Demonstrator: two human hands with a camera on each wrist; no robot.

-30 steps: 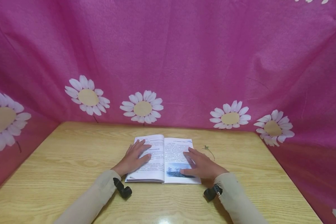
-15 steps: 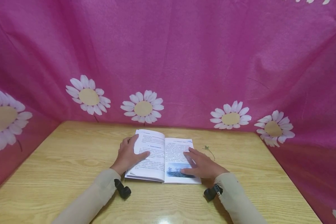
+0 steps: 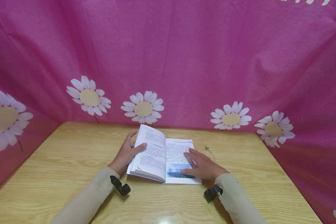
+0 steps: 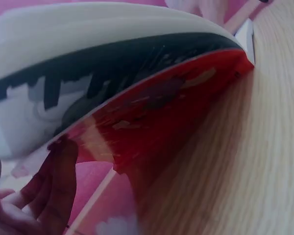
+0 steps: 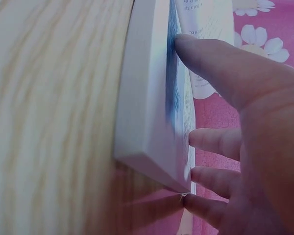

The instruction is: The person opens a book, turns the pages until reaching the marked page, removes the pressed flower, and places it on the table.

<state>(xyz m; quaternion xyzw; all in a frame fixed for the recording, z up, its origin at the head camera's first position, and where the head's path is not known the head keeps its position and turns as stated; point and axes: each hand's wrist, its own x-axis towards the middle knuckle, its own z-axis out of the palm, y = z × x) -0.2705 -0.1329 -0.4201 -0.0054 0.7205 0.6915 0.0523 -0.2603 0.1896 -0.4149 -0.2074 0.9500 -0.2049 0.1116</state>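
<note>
An open book (image 3: 154, 155) lies on the wooden table, its left half lifted and tilted up from the tabletop. My left hand (image 3: 126, 152) grips that raised half at its outer edge, thumb on the printed page and fingers behind. From below, the left wrist view shows the red cover (image 4: 176, 103) raised off the wood, with the left fingers (image 4: 59, 186) at its edge. My right hand (image 3: 204, 165) rests on the right page, thumb over the blue picture (image 3: 172, 171). In the right wrist view its straight fingers (image 5: 215, 143) touch the page.
A small green sprig (image 3: 209, 151) lies on the table (image 3: 72, 155) just right of the book. Behind the table and along both sides hangs a pink curtain (image 3: 184, 62) printed with white daisies.
My left hand has gone from lying flat on the left page to gripping its outer edge. The book's left half has risen and tilted toward the right. The right hand has stayed put.
</note>
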